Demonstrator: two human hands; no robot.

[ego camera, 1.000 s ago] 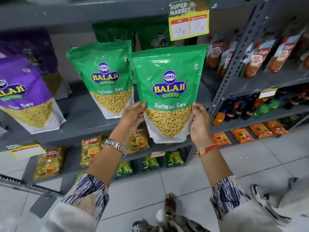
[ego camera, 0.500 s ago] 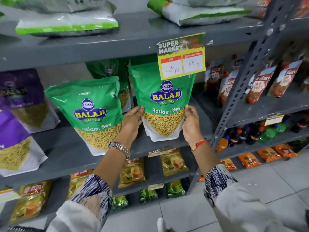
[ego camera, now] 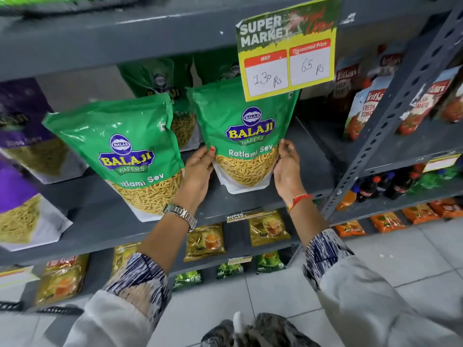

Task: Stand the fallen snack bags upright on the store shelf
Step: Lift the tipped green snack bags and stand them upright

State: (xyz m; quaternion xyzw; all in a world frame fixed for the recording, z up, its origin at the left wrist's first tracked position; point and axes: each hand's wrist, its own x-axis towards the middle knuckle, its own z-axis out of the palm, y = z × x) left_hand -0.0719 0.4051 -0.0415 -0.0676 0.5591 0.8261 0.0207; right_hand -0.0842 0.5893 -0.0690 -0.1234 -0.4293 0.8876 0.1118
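Grey metal shelf (ego camera: 250, 204) is the biggest thing before me, and on it the green snack bags stand in a row. Compared with one second ago, when I held the Ratlami Sev bag (ego camera: 246, 136) in the air in front of the shelf, the bag now has its white bottom on the shelf board, deeper inside, with its top partly behind the yellow price tag (ego camera: 288, 51) that hangs from the upper board. Beside it on my left stands a second green bag (ego camera: 125, 156), upright and a little tilted, and my left hand is between the two. My left hand (ego camera: 198, 169) presses flat on the left lower edge of the bag, with the thumb on the front, and my right hand (ego camera: 286, 169) closes on the right lower edge, so both hands hold the bag lightly between them, the fingers curved but not closed into a fist. I judge that the placing step is almost finished: the bag seems to stand straight, and what remains is to let go carefully and see that it does not fall forward. Purple bags (ego camera: 22, 196) further to my left lean more.
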